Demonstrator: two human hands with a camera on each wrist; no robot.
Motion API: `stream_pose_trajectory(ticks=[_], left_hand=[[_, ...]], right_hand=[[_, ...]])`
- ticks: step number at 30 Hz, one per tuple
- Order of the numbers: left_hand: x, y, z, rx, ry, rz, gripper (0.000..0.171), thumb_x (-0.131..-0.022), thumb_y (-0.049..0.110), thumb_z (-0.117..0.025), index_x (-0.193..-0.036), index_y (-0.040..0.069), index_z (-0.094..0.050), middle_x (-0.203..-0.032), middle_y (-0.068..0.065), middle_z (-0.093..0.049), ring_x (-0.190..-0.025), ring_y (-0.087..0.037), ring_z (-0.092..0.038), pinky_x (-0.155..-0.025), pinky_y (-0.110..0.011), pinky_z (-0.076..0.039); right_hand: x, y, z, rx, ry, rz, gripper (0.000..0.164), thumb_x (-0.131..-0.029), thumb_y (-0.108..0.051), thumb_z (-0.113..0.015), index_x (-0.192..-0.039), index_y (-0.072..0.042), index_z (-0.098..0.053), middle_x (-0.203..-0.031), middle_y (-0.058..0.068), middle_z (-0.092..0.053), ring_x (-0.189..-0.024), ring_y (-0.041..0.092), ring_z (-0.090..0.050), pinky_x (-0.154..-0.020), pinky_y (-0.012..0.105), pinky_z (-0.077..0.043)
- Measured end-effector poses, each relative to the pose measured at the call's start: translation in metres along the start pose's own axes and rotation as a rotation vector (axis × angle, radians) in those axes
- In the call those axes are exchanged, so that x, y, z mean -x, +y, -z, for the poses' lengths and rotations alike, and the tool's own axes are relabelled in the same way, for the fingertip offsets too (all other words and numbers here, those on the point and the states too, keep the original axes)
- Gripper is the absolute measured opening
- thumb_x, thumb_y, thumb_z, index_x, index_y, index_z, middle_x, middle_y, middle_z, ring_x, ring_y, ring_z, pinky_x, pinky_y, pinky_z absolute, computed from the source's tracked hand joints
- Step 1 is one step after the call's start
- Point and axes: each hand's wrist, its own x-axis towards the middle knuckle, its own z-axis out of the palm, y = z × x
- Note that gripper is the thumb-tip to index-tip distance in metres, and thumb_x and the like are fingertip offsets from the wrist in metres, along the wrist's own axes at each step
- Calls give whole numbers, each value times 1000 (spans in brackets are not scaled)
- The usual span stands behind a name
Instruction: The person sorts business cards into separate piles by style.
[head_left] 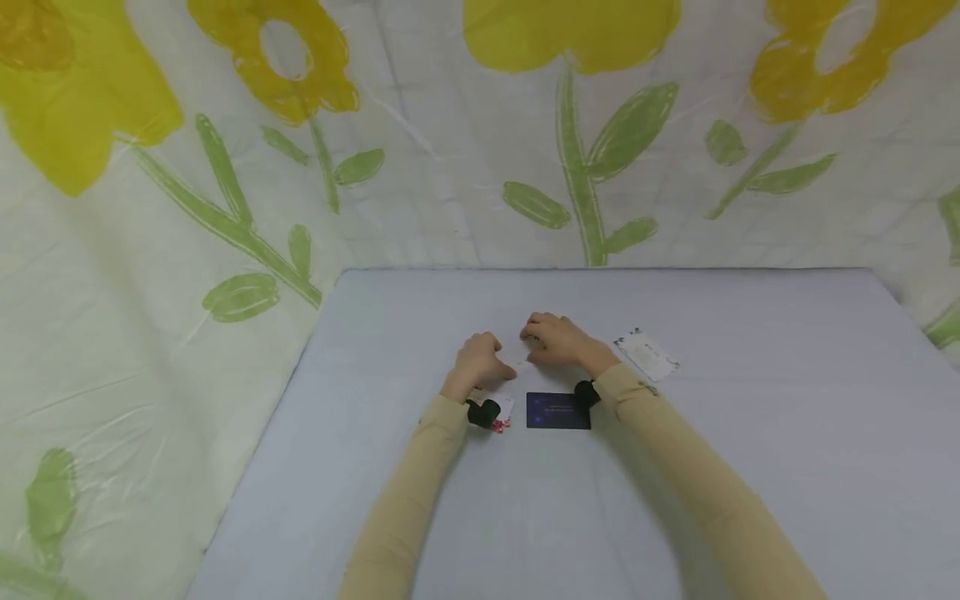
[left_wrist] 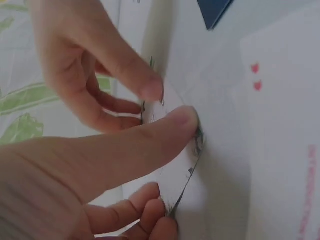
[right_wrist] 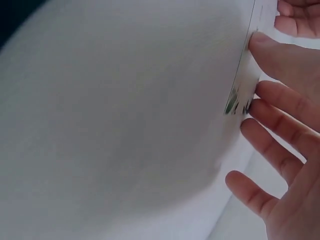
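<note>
A thin white card [left_wrist: 175,182] with dark green leaf prints at its edges stands tilted between both hands. My left hand [head_left: 477,360] pinches one end, the thumb lying across its face and the fingers curled behind. At the other end my right hand [head_left: 558,340] pinches it between thumb and fingers; its little finger [right_wrist: 250,192] is spread away from the card. From the head view, only a sliver of the card shows between the hands. Below the left wrist lies a white card with red prints [head_left: 505,410], partly hidden by the wrist camera.
A dark blue card [head_left: 551,411] lies on the pale table [head_left: 750,433] below the right hand, one corner under the wrist camera. To the right is another white card with dark leaf corners [head_left: 647,355]. A flower-printed curtain [head_left: 450,167] hangs behind the table.
</note>
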Motion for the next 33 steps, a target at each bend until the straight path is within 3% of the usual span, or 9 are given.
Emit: stream_pose_trajectory(ticks=[7, 10, 14, 17, 21, 26, 33], left_hand=[[-5, 4, -1, 81, -6, -93, 52, -68, 10, -82, -110, -1, -54, -110, -16, -54, -101, -28, -49, -88, -36, -42], [-5, 6, -5, 163, 32, -159, 43, -70, 2, -77, -106, 1, -52, -103, -16, -57, -90, -24, -51, -79, -33, -44], [-3, 12, -9, 259, 115, -255, 28, -77, -6, -67, -100, 1, -52, -93, -17, -60, -74, -20, -48, -65, -28, -40], [0, 19, -11, 296, 182, -338, 20, -80, -7, -62, -97, 2, -54, -91, -16, -61, -72, -18, -48, -64, -25, -40], [8, 35, -12, 347, 228, -448, 15, -83, -6, -61, -96, 0, -57, -90, -15, -61, -75, -20, -54, -67, -26, -44], [22, 58, -22, 404, 215, -519, 15, -82, -5, -64, -96, -2, -59, -87, -14, -60, -74, -20, -56, -67, -22, -46], [39, 83, -49, 438, 106, -544, 18, -83, -1, -66, -99, -5, -59, -88, -14, -60, -74, -14, -53, -66, -17, -44]], right_hand=[[12, 11, -4, -73, 70, -57, 36, -77, -20, -75, -105, -1, -62, -100, 12, -53, -91, 27, -50, -77, 44, -43], [18, 14, -5, -157, 128, -73, 32, -76, -13, -76, -100, 0, -58, -96, 12, -50, -88, 26, -49, -79, 42, -43], [30, 15, -2, -271, 220, -53, 19, -81, -1, -67, -97, 1, -56, -93, 14, -56, -87, 27, -54, -78, 41, -45], [43, 17, 4, -324, 299, -32, 12, -85, 4, -61, -97, 3, -59, -94, 15, -61, -85, 27, -58, -74, 40, -48], [67, 21, 14, -365, 383, -49, 13, -86, 2, -62, -99, 4, -63, -95, 14, -63, -81, 24, -59, -67, 36, -48], [104, 25, 25, -426, 395, -118, 16, -87, -7, -64, -101, 0, -66, -96, 11, -65, -80, 20, -59, -67, 32, -49], [155, 35, 24, -496, 356, -194, 15, -86, -10, -66, -98, -1, -64, -93, 9, -63, -79, 18, -57, -68, 27, -49]])
